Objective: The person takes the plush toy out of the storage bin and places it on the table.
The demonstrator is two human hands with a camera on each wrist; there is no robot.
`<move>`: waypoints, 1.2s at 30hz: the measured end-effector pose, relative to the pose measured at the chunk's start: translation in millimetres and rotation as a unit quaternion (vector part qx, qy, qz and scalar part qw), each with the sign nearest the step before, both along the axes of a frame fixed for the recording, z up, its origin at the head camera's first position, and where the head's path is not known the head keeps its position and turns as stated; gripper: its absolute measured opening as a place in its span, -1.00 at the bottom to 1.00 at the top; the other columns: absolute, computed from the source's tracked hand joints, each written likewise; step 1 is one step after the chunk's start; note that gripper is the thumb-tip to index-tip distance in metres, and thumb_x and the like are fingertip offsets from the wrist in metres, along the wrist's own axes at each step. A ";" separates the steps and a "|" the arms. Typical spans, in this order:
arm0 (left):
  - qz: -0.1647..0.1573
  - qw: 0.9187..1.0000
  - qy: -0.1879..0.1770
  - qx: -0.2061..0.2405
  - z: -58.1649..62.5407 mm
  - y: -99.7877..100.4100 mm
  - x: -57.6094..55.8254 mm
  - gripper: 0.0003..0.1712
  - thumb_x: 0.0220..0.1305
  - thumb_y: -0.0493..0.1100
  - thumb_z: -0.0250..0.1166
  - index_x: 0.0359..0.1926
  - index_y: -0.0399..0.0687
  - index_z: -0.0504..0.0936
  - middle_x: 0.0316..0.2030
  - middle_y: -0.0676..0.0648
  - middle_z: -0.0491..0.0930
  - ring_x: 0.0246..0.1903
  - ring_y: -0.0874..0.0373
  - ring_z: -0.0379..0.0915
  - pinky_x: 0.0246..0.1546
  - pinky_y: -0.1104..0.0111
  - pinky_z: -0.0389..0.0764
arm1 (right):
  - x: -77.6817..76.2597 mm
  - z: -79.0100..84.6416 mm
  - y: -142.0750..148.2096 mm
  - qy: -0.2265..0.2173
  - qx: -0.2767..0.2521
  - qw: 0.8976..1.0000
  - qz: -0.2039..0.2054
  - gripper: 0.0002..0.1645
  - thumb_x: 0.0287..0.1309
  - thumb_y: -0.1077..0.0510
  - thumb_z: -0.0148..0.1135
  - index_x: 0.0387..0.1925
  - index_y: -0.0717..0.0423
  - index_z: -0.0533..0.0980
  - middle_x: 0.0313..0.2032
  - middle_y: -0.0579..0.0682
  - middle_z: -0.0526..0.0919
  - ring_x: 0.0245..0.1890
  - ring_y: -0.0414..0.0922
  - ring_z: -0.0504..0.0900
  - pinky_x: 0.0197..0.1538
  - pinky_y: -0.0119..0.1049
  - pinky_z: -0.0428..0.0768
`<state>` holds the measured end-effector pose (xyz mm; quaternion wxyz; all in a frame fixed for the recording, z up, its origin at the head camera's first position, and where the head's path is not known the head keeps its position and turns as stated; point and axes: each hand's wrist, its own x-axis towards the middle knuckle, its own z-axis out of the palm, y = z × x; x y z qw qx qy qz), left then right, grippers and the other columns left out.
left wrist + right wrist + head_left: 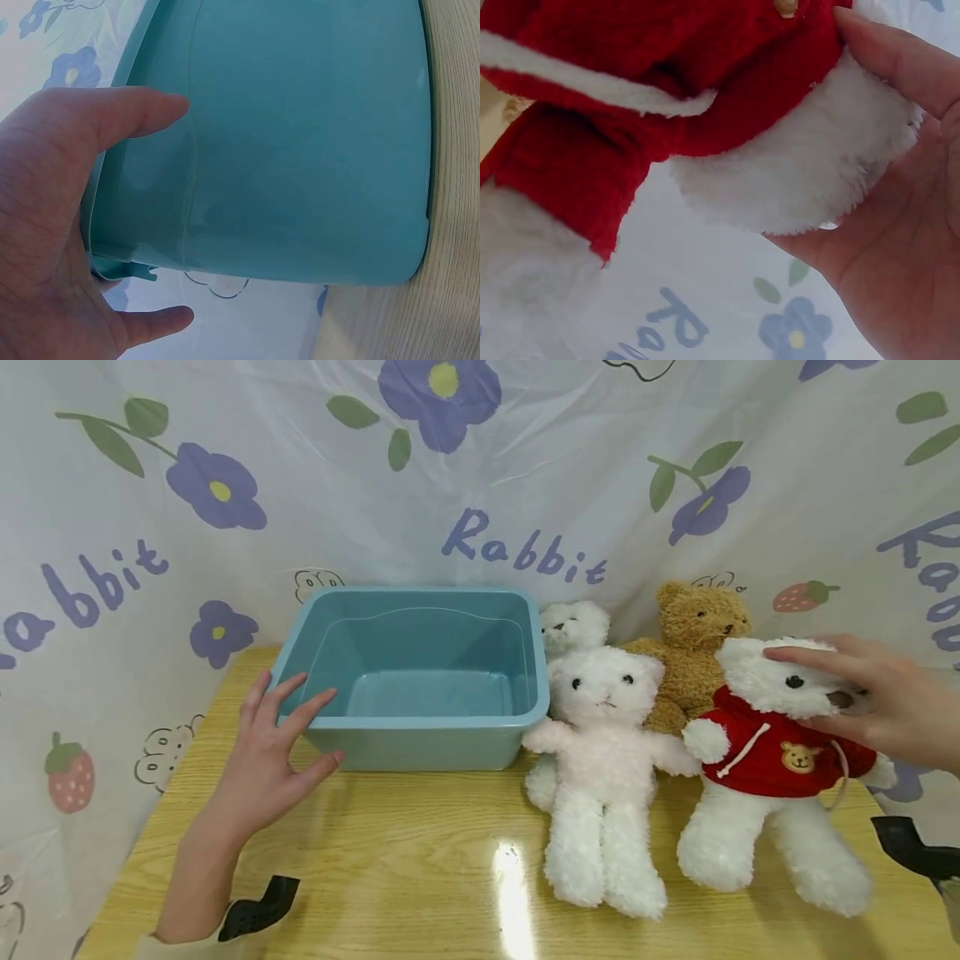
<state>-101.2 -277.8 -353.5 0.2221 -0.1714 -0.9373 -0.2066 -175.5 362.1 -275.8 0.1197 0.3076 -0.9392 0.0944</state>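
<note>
A blue-green plastic bin (420,739) stands on the table with nothing inside it. My left hand (273,752) is at the bin's front left corner, fingers spread over the rim and thumb outside. The left wrist view shows the thumb (146,111) lying across the bin's wall (315,150). On the right, my right hand (892,702) grips the head of a white teddy bear (780,835) in a red hoodie. In the right wrist view, my hand (900,195) curves round its white fur, below the red cloth (727,112).
A white plush cat (607,777) in a pale pink top leans beside the bin's right end. Behind it are another white bear (581,627), mostly hidden, and a brown teddy bear (686,652). A flower-printed cloth (480,485) hangs behind the wooden table (420,868).
</note>
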 end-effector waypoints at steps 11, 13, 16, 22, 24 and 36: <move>0.007 1.000 -0.005 0.001 0.2 0.4 1.0 -0.11 0.00 -0.17 0.59 0.41 0.01 0.48 0.46 -0.35 0.15 0.55 -0.33 -0.37 0.25 -0.48 0.11 | -4.6 -17.0 -1.0 -0.003 0.001 1.000 0.019 0.16 -0.35 0.39 0.72 0.41 -0.02 0.45 -0.06 0.06 0.48 -0.38 -0.30 0.30 -0.51 -0.38 0.43; 0.008 1.000 -0.005 0.000 0.6 0.6 1.1 -0.11 0.00 -0.17 0.59 0.40 0.00 0.48 0.46 -0.35 0.16 0.55 -0.33 -0.36 0.23 -0.49 0.13 | -5.8 -20.1 -1.6 -0.009 -0.001 1.000 0.017 0.17 -0.38 0.39 0.73 0.40 -0.02 0.46 -0.03 0.10 0.51 -0.34 -0.26 0.36 -0.49 -0.38 0.48; 0.008 1.000 -0.004 -0.001 1.4 1.0 0.7 -0.12 0.00 -0.15 0.60 0.39 -0.01 0.49 0.46 -0.34 0.17 0.55 -0.33 -0.35 0.20 -0.49 0.16 | -6.9 -25.6 -2.7 -0.024 -0.012 1.000 0.015 0.18 -0.41 0.39 0.75 0.39 0.01 0.47 0.05 0.15 0.54 -0.28 -0.13 0.48 -0.44 -0.36 0.56; 0.009 1.000 -0.010 -0.001 1.7 1.3 1.2 -0.12 0.02 -0.13 0.60 0.40 0.01 0.49 0.46 -0.33 0.17 0.55 -0.33 -0.35 0.24 -0.48 0.14 | -11.5 -34.3 -0.8 -0.055 -0.036 0.997 0.032 0.21 -0.39 0.42 0.73 0.43 0.03 0.42 0.21 0.21 0.50 -0.01 0.07 0.53 -0.27 -0.32 0.66; 0.010 1.000 -0.010 -0.002 1.8 1.4 1.6 -0.12 0.01 -0.13 0.60 0.40 0.01 0.49 0.46 -0.34 0.16 0.55 -0.32 -0.36 0.23 -0.48 0.14 | -13.0 -36.7 0.2 -0.070 -0.037 0.996 0.030 0.22 -0.36 0.40 0.73 0.45 0.01 0.39 0.27 0.21 0.47 0.05 0.07 0.51 -0.22 -0.31 0.66; 0.005 1.000 -0.005 -0.003 2.6 1.1 1.5 -0.11 0.01 -0.15 0.59 0.41 0.01 0.47 0.45 -0.36 0.16 0.55 -0.34 -0.35 0.26 -0.48 0.09 | -20.6 -47.1 -3.1 -0.195 -0.068 0.978 0.015 0.16 -0.10 0.41 0.61 0.54 0.02 0.27 0.31 0.19 0.39 0.11 0.16 0.51 -0.10 -0.27 0.64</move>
